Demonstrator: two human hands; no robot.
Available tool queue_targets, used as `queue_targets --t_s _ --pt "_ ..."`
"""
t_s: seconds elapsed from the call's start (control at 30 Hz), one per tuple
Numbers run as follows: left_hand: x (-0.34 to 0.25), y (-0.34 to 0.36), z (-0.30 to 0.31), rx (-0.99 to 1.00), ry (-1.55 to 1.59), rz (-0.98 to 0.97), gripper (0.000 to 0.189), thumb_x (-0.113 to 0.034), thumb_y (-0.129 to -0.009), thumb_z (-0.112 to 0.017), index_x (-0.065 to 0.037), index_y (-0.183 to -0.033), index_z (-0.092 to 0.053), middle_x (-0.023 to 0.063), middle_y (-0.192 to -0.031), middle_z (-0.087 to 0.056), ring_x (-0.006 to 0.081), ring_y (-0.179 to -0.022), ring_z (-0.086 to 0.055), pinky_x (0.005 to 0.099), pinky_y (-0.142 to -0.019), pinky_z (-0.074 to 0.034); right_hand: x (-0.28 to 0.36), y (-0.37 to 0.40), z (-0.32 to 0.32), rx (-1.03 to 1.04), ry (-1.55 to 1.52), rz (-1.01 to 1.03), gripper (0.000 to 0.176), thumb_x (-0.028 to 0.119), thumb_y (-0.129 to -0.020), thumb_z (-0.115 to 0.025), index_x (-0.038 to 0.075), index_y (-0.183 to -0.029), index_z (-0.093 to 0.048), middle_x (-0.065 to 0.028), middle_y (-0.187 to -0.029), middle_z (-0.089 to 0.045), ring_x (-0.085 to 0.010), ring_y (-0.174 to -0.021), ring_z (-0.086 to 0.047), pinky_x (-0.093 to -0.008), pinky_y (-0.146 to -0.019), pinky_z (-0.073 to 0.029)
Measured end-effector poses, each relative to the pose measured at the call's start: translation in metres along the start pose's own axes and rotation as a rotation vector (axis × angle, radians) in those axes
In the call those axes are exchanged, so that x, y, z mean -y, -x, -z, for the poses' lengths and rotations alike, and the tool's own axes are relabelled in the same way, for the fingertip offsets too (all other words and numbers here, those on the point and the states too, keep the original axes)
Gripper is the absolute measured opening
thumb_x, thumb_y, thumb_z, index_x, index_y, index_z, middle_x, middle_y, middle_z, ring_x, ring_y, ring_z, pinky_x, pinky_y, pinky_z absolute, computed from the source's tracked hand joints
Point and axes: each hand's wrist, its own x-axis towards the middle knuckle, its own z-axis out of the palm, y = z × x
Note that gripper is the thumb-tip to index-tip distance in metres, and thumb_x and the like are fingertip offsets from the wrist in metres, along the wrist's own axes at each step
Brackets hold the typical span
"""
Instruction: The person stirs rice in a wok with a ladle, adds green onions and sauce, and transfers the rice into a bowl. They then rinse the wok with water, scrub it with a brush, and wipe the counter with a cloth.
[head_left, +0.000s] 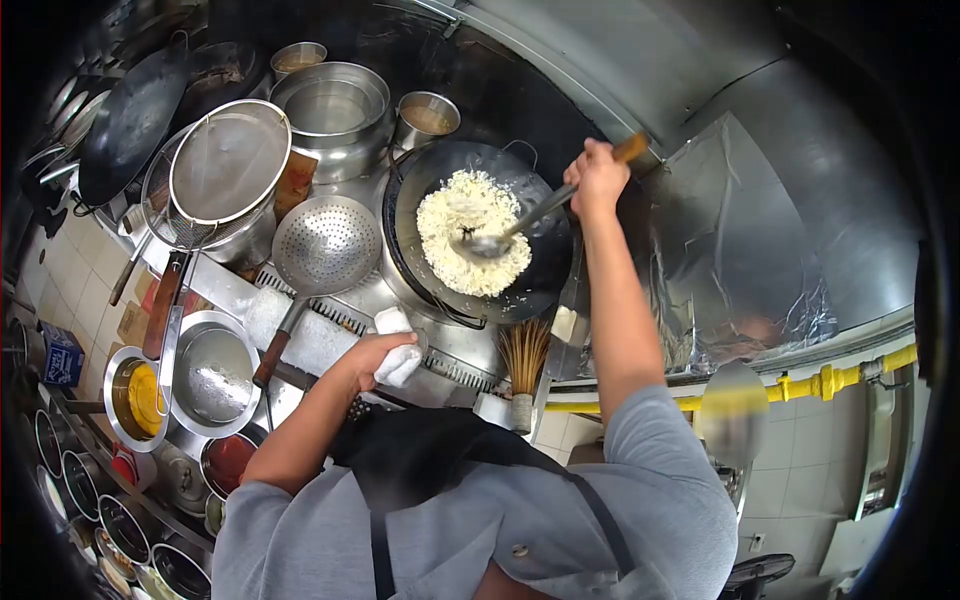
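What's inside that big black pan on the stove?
The wok holds a heap of pale rice, and the ladle gripped by the right hand rests its bowl in it. The rice covers the wok's bottom, so anything beneath it is hidden.

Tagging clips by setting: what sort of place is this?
Probably a commercial restaurant kitchen: the right hand holds a ladle in a large wok of rice on a steel range, with a perforated skimmer and rows of sauce pots.
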Motion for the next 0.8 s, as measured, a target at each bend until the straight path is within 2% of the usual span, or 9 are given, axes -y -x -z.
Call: queue_targets --t_s 0.1,0.17,0.23,0.3,0.37,0.4,0.53,0.67,0.8 --pt "0.002 0.015 -0.002 -0.07 -0.015 -0.048 0.02 -0.025 -0.08 -0.069 -0.008 -0.087 -0.06 0.0041 -0.073 -0.064 0.0165 -0.059 -0.062 0.031 -0.052 -0.051 0.04 0.003 -0.016 0.026 0.012 0.069 0.023 0.01 -0.083 -0.057 0.01 -0.066 -0.041 0.0008 -0.046 -0.031 -0.0121 -0.034 -0.031 -0.0307 -0.037 -0.032" --pt "0.01 0.015 0.003 -0.041 0.038 -0.034 0.022 -0.027 -0.079 -0.07 -0.008 -0.087 -0.061 0.0042 -0.073 -0.064 0.0165 -0.059 -0.062 0.0307 -0.053 -0.05 0.018 0.004 -0.004 -0.002 -0.087 0.131 0.023 0.008 -0.082 -0.057 0.01 -0.066 -0.041 0.0006 -0.045 -0.032 -0.0123 -0.034 -0.032 -0.0315 -0.037 -0.032" --pt "0.011 0.017 -0.003 -0.06 0.003 -0.04 0.023 -0.028 -0.078 -0.071 -0.008 -0.086 -0.061 0.0037 -0.073 -0.063 0.0167 -0.059 -0.062 0.0304 -0.054 -0.05 -0.004 0.008 -0.014 0.007 -0.03 0.033 0.023 0.006 -0.082 -0.057 0.01 -0.066 -0.041 -0.0001 -0.045 -0.032 -0.0126 -0.034 -0.033 -0.0322 -0.037 -0.033" --pt "0.01 0.018 -0.005 -0.047 -0.025 -0.057 0.023 -0.028 -0.078 -0.07 -0.008 -0.085 -0.061 0.0038 -0.072 -0.063 0.0168 -0.059 -0.061 0.0303 -0.053 -0.049 0.008 -0.001 -0.023 -0.045 0.036 -0.019 0.022 0.006 -0.082 -0.056 0.01 -0.066 -0.041 -0.0006 -0.044 -0.033 -0.0131 -0.034 -0.034 -0.0316 -0.036 -0.033" --pt "0.007 0.025 -0.008 -0.048 -0.027 -0.069 0.023 -0.027 -0.078 -0.07 -0.008 -0.085 -0.061 0.0039 -0.072 -0.063 0.017 -0.058 -0.061 0.0304 -0.053 -0.049 0.025 0.0 -0.028 -0.006 0.038 0.107 0.022 0.005 -0.082 -0.056 0.01 -0.066 -0.041 -0.0002 -0.044 -0.032 -0.0136 -0.033 -0.034 -0.0312 -0.036 -0.033" --pt "0.007 0.024 -0.005 -0.046 -0.019 -0.06 0.023 -0.027 -0.078 -0.07 -0.008 -0.086 -0.061 0.004 -0.072 -0.063 0.017 -0.059 -0.061 0.0307 -0.054 -0.049 0.021 0.002 -0.02 0.039 -0.1 0.184 0.019 0.005 -0.08 -0.059 0.007 -0.069 -0.043 -0.0017 -0.047 -0.038 -0.0121 -0.034 -0.037 -0.0293 -0.035 -0.034" --pt "0.01 0.024 -0.005 -0.072 -0.05 -0.027 0.024 -0.027 -0.078 -0.07 -0.007 -0.088 -0.061 0.0046 -0.075 -0.063 0.0175 -0.061 -0.061 0.0314 -0.056 -0.05 -0.014 0.001 -0.028 -0.027 -0.027 0.031 0.017 0.005 -0.08 -0.059 0.006 -0.071 -0.045 -0.0015 -0.048 -0.039 -0.0119 -0.034 -0.036 -0.0287 -0.034 -0.033" --pt "0.011 0.03 0.0 -0.059 -0.051 -0.079 0.025 -0.026 -0.078 -0.069 -0.006 -0.091 -0.06 0.0063 -0.079 -0.064 0.0187 -0.065 -0.062 0.0315 -0.058 -0.05 0.003 -0.005 -0.034 0.025 -0.022 0.099 0.019 0.005 -0.08 -0.059 0.007 -0.068 -0.044 -0.0016 -0.048 -0.039 -0.0132 -0.034 -0.038 -0.0297 -0.034 -0.036" --pt "0.012 0.029 0.001 -0.104 -0.061 -0.039 0.025 -0.025 -0.078 -0.069 -0.006 -0.092 -0.06 0.0065 -0.078 -0.063 0.0184 -0.066 -0.062 0.0319 -0.059 -0.05 -0.027 -0.005 -0.024 -0.073 -0.03 0.075 0.024 0.005 -0.082 -0.057 0.012 -0.066 -0.041 0.0004 -0.046 -0.035 -0.0117 -0.034 -0.034 -0.0286 -0.035 -0.03"
